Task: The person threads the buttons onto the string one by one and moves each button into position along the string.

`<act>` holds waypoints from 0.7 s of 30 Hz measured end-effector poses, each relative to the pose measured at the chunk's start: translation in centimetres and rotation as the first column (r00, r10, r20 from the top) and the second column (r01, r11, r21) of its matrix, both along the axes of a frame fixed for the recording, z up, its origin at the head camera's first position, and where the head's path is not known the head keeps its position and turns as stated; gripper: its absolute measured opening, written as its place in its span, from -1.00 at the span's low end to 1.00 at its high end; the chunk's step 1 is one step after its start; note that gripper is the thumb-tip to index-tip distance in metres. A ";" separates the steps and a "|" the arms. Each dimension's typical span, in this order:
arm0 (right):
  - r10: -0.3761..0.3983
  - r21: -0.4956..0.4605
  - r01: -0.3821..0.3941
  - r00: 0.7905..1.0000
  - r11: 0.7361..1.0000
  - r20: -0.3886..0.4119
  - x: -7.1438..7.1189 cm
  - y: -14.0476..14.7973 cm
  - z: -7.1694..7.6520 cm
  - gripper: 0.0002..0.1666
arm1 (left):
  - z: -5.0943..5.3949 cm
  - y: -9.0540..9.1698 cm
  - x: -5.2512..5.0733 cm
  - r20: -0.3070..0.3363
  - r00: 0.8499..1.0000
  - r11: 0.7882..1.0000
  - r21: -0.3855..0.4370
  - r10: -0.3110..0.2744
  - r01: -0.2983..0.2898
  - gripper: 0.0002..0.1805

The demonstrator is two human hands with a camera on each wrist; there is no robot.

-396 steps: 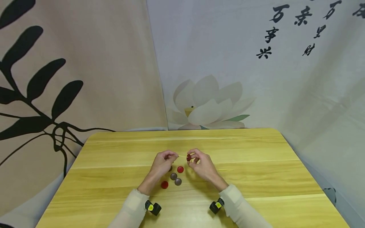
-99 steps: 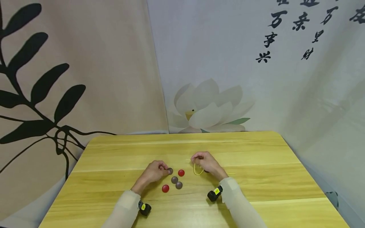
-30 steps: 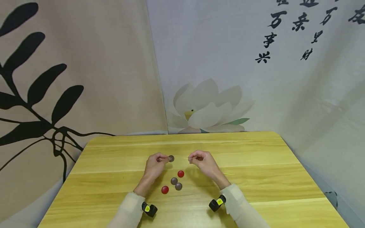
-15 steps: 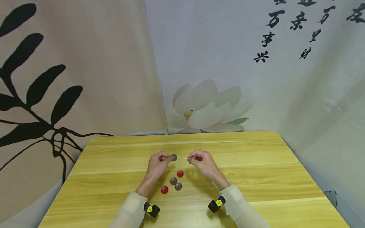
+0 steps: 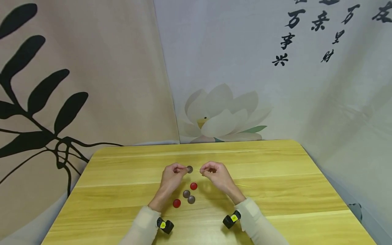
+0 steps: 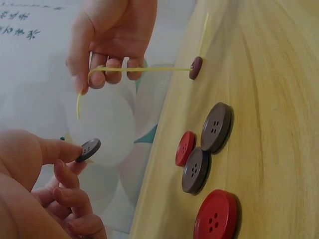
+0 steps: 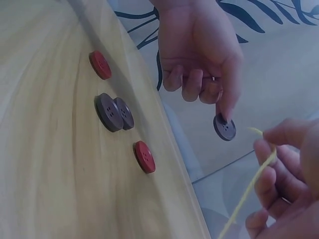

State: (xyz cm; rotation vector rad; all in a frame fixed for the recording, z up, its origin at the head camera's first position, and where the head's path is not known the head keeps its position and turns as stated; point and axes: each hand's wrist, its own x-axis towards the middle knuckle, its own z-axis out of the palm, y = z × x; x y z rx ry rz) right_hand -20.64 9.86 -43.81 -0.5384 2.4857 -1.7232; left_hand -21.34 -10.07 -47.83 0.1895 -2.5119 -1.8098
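Above the table (image 5: 275, 163), your left hand (image 5: 173, 175) pinches a grey-brown button (image 5: 190, 169) by its rim, apparently to keep its holes clear; opposite, your right hand (image 5: 217, 173) pinches thin yellow cord (image 6: 149, 69), its tip free. Below your hands lie two red buttons (image 6: 224, 209) and two loose brown buttons (image 6: 217, 114), smooth, raised-rimmed discs.

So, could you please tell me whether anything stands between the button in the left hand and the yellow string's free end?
Nothing visible does: only a gap separates the dark button from the yellow string held in the right hand; loose buttons lie below on the table.
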 end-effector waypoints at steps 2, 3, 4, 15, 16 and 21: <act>-0.002 0.002 0.002 1.000 1.000 -0.002 0.0 -0.1 0.0 -0.91 | 0.0 0.1 0.0 -0.002 1.000 1.000 -0.005 -0.004 0.004 -0.89; -0.005 0.005 0.005 1.000 1.000 -0.004 0.1 -0.2 0.0 -0.91 | -0.1 0.2 0.0 -0.002 1.000 1.000 -0.007 -0.007 0.007 -0.89; -0.006 0.005 0.006 1.000 1.000 -0.006 0.1 -0.3 0.0 -0.91 | -0.1 0.2 0.1 -0.003 1.000 1.000 -0.007 -0.012 0.012 -0.89; -0.053 0.008 0.053 0.998 0.999 -0.023 0.3 -1.0 0.1 -0.95 | 0.0 0.6 0.2 -0.009 1.000 1.000 -0.002 -0.024 0.024 -0.89; -0.055 0.009 0.055 0.998 0.998 -0.021 0.3 -1.0 0.0 -0.95 | 0.0 0.6 0.2 -0.010 1.000 1.000 -0.002 -0.023 0.023 -0.89; -0.064 0.016 0.064 0.998 0.998 -0.016 -0.7 -1.0 -1.8 -0.94 | 0.1 0.6 0.2 -0.013 1.000 1.000 -0.006 -0.020 0.020 -0.88</act>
